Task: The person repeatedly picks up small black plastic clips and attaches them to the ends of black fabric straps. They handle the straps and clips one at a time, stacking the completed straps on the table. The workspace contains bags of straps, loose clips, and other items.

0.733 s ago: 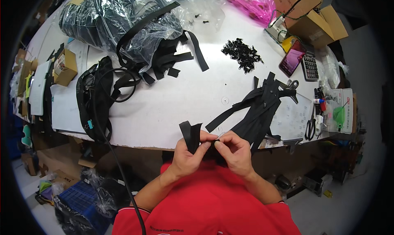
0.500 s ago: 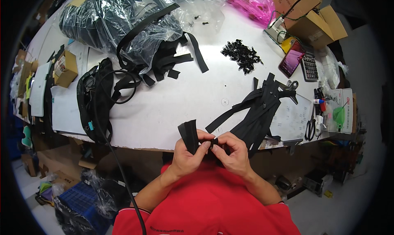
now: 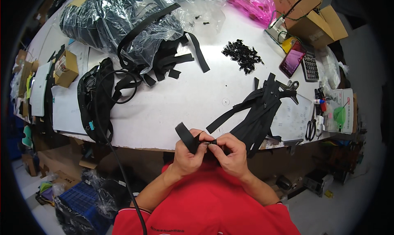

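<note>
My left hand [image 3: 188, 158] is closed on a black zipper tape [image 3: 185, 135], whose free end stands up and curls over above the fingers. Its thumb and forefinger pinch the tape's other end, close to the fingertips of my right hand [image 3: 232, 155]. A small black piece, apparently a zipper slider [image 3: 213, 142], sits in the right hand's pinch against the tape. The fingers partly hide where the two meet. Both hands are just off the table's near edge, in front of my red shirt. To their right, a bundle of black zipper tapes [image 3: 256, 122] hangs partly over that edge.
A pile of black zipper sliders [image 3: 243, 56] lies on the white table [image 3: 172, 99]. A metal clamp [image 3: 290, 91] grips the bundle's far end. A phone [image 3: 292, 59], calculator [image 3: 310, 67] and scissors [image 3: 311, 128] are at right. Plastic-wrapped black material [image 3: 119, 25] stands far left; a black cable [image 3: 119, 169] crosses at left.
The tape's upright end has bent over and curled toward the left. My fingertips have shifted slightly around the small black piece, and both hands stay close together.
</note>
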`<state>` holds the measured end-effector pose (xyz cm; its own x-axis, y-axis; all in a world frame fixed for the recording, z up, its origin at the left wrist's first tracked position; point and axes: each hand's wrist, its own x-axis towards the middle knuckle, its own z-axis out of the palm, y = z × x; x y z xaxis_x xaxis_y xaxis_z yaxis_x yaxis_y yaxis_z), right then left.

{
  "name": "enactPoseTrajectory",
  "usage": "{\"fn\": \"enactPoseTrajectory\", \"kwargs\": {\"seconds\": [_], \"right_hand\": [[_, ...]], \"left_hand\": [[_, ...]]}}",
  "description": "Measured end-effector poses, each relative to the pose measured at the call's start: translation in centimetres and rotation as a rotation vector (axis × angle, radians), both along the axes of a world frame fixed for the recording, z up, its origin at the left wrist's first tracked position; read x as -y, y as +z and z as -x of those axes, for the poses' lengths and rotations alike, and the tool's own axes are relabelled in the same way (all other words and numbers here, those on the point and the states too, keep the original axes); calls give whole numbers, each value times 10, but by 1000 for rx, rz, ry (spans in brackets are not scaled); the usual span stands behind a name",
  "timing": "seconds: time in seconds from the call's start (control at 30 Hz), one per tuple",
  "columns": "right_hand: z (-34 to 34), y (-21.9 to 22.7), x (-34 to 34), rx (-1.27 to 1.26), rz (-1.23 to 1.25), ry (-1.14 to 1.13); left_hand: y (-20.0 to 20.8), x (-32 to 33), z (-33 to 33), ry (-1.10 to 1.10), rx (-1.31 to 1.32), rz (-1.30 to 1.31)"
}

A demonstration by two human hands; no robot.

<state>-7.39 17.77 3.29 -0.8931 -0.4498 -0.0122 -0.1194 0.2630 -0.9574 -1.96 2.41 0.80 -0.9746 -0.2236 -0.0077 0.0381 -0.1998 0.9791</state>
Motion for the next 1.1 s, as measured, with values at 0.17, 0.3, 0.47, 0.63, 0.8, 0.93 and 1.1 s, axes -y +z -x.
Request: {"fn": "enactPoseTrajectory", "kwargs": {"seconds": [0.17,0.3,0.47,0.63,0.8,0.93,1.1], "right_hand": [[15,6,-4,-29,64,50],[16,5,-5,71,136,100],[-6,5,-13,273,-98,189],[37,23,-45,296,25,-175],[95,38,-74,-711,-709,-233],[60,44,-24,-18,-110,103],[51,44,-4,153,-19,78]], "left_hand": [[-9,0,-5,-37,38,-186],[-1,3,-4,-103,110,-228],[-9,16,-1,-260,314,-394],[-7,7,5,-312,306,-927],[-6,4,5,-461,326,-755],[-6,-1,3,-539,346,-693],[-3,0,-2,-360,366,-507]]}}
